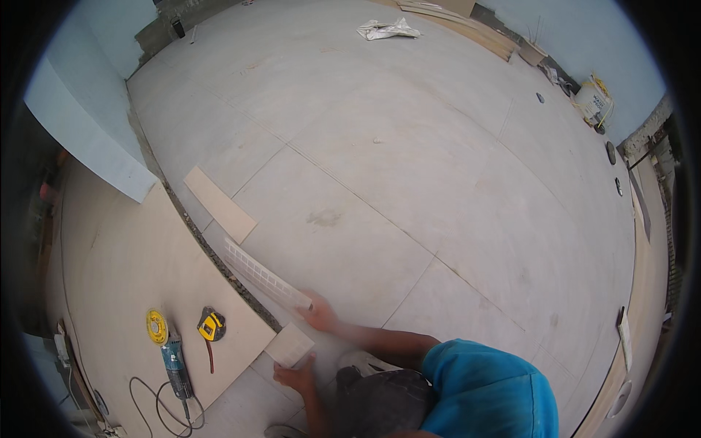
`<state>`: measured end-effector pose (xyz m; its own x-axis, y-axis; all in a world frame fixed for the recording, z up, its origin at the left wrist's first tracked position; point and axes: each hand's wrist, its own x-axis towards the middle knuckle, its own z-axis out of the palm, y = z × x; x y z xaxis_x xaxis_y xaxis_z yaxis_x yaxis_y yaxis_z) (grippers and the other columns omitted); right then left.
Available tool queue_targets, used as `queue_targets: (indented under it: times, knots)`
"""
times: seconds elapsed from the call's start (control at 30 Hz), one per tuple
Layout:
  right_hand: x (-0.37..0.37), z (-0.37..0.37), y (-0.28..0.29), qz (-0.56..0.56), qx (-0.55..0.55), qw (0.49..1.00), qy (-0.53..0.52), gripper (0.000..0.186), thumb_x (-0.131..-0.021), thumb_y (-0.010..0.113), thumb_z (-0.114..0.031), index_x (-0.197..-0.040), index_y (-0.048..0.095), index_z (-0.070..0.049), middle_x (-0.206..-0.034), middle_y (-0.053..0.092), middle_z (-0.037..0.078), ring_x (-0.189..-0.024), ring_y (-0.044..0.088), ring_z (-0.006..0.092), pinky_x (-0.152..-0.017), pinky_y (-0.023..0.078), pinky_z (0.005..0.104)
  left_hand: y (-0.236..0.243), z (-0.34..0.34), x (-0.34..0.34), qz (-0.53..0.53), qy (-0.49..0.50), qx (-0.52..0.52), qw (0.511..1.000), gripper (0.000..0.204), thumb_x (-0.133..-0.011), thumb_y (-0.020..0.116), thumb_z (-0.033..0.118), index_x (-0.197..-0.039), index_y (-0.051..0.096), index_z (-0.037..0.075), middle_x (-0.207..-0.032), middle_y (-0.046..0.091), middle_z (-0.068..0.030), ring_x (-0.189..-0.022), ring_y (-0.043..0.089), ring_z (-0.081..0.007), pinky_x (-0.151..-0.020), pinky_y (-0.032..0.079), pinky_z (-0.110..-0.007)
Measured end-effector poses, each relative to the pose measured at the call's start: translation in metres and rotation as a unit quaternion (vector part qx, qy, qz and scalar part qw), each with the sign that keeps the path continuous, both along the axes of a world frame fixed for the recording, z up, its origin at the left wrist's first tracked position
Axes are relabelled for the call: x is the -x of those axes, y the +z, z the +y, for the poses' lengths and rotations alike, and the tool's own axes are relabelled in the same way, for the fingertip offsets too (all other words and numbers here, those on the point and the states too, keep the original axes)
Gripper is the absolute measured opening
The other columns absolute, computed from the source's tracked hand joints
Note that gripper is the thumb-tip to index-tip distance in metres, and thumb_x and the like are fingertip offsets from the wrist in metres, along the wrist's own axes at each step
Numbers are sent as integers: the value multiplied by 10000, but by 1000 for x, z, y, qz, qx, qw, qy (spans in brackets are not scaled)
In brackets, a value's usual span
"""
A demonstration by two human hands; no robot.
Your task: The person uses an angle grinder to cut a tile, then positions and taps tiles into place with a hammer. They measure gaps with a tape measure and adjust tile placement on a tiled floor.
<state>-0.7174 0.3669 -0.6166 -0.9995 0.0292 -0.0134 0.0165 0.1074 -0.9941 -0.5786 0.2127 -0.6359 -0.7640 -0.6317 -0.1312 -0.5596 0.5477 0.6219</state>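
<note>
My left hand is closed at the near edge of a small beige tile piece, thumb against its side. My right hand, slightly blurred, grips the near end of a long narrow tile strip. A pale grid pattern shows along that strip, which is tilted up over the floor beside a dark gap. Another beige tile strip lies flat beyond it. Left of my hands, on a large beige slab, are a teal angle grinder with a yellow disc and a yellow-and-black tape measure.
The grinder's cord loops over the slab's near end. Large grey tiles cover the floor. A wall end juts in at left. A crumpled white bag lies far off; a white bucket stands by the right wall.
</note>
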Motion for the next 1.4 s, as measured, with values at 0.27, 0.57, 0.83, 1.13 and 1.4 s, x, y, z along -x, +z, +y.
queue_targets:
  times: [0.27, 0.57, 0.83, 1.13, 1.4]
  knots:
    - [-11, 39, -16, -53, 64, 995, -61, 451, -833, 729, -140, -1225, 536, -31, -1061, 643, 131, -900, 633, 225, -781, 502, 342, 9, 11, 8, 1, -66, 31, 997, 951, -560, 941, 289, -1289, 425, -40, -1151, 481, -242, -1068, 478, -433, -956, 402, -526]
    - [0, 51, -6, -20, -150, 988, -41, 703, -675, 832, -180, -1261, 484, -10, -1175, 516, 194, -1142, 512, 380, -980, 424, 428, -10, -2, -7, 41, -101, 157, 982, 937, -696, 846, 459, -1376, 431, -34, -1171, 498, -240, -1093, 495, -427, -935, 415, -539]
    - [-9, 43, 4, 1, -276, 961, -24, 921, -600, 876, -251, -1335, 393, 24, -1236, 425, 248, -1183, 401, 450, -1040, 346, 514, -23, -1, -18, -46, -99, 201, 973, 911, -753, 770, 521, -1413, 435, -10, -1218, 493, -224, -1165, 493, -416, -942, 449, -528]
    - [2, 37, 21, -3, -352, 936, -3, 965, -614, 866, -298, -1363, 372, 59, -1258, 381, 241, -1174, 365, 416, -1031, 339, 505, 212, 14, 44, -195, -242, -103, 945, 458, -843, 699, 400, -1052, 680, -7, -937, 678, -168, -901, 659, -351, -808, 520, -430]
    - [-20, 53, 14, 106, -324, 940, 0, 649, -781, 792, -218, -1321, 499, -12, -1238, 457, 247, -1154, 410, 395, -967, 348, 508, 106, -43, 30, 73, 348, -607, 711, 308, -1030, 493, 186, -1259, 509, -20, -1196, 610, -145, -1132, 620, -285, -1029, 506, -424]
